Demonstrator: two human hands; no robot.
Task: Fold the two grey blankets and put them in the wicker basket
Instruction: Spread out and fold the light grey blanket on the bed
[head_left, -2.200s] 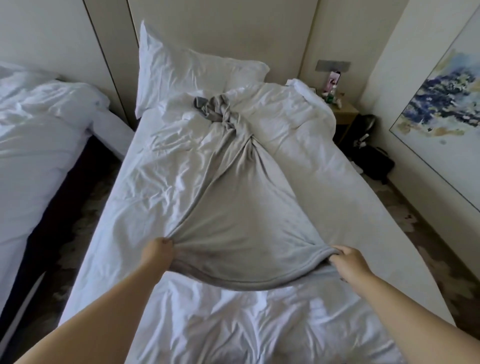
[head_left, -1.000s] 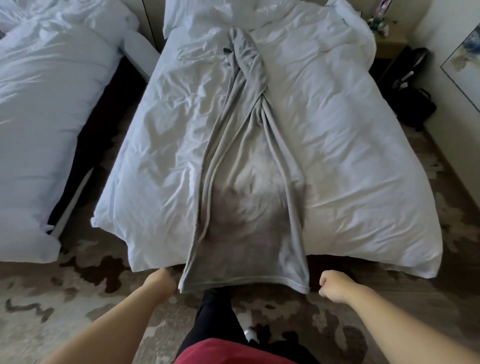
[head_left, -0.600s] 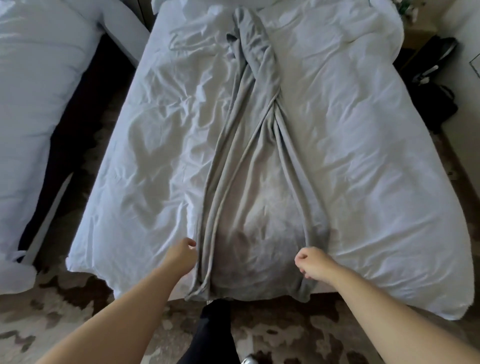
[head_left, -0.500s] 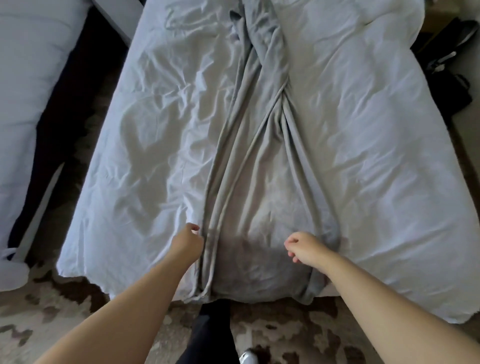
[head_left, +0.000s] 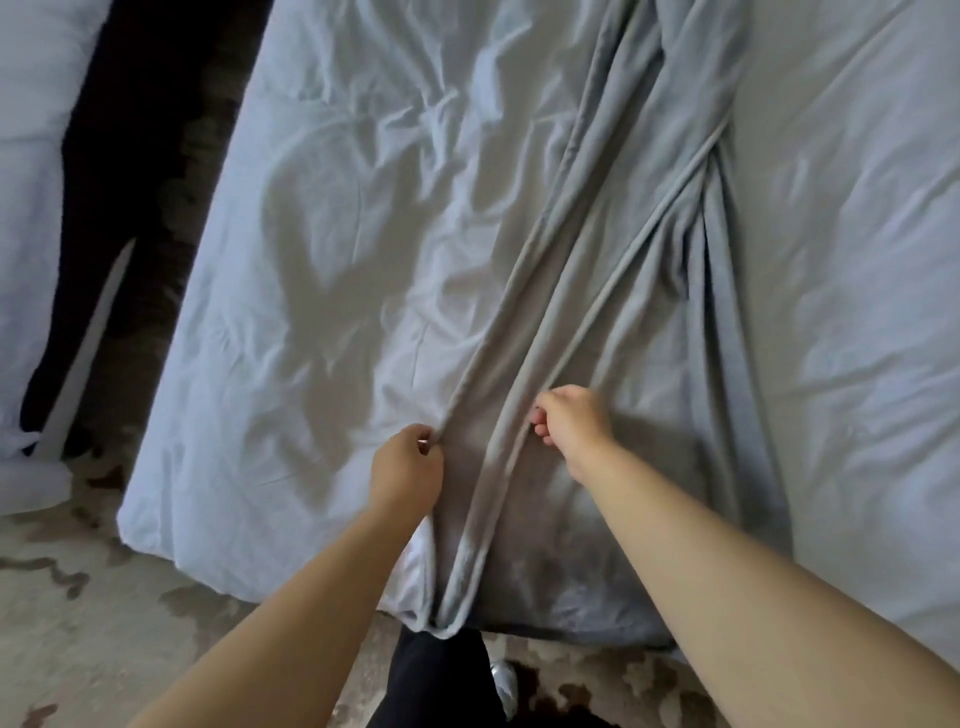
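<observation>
A grey blanket (head_left: 639, 291) lies lengthwise down the white bed, bunched into long ridges and twisted near the top of the view; its near end hangs over the foot of the mattress. My left hand (head_left: 408, 467) pinches the blanket's left hem ridge. My right hand (head_left: 574, 423) has its fingers curled at the neighbouring inner ridge, pinching it. Only one grey blanket shows, and no wicker basket is in view.
The white duvet (head_left: 322, 270) covers the bed under the blanket. A second white bed (head_left: 26, 156) stands at the left across a dark gap. Patterned beige carpet (head_left: 93, 623) lies at the bed's foot, where my dark trouser leg (head_left: 436, 675) shows.
I pulled the blanket down the bed until its end hung over the foot, let go, then moved both hands up and left onto the left-side ridges. The view has closed in.
</observation>
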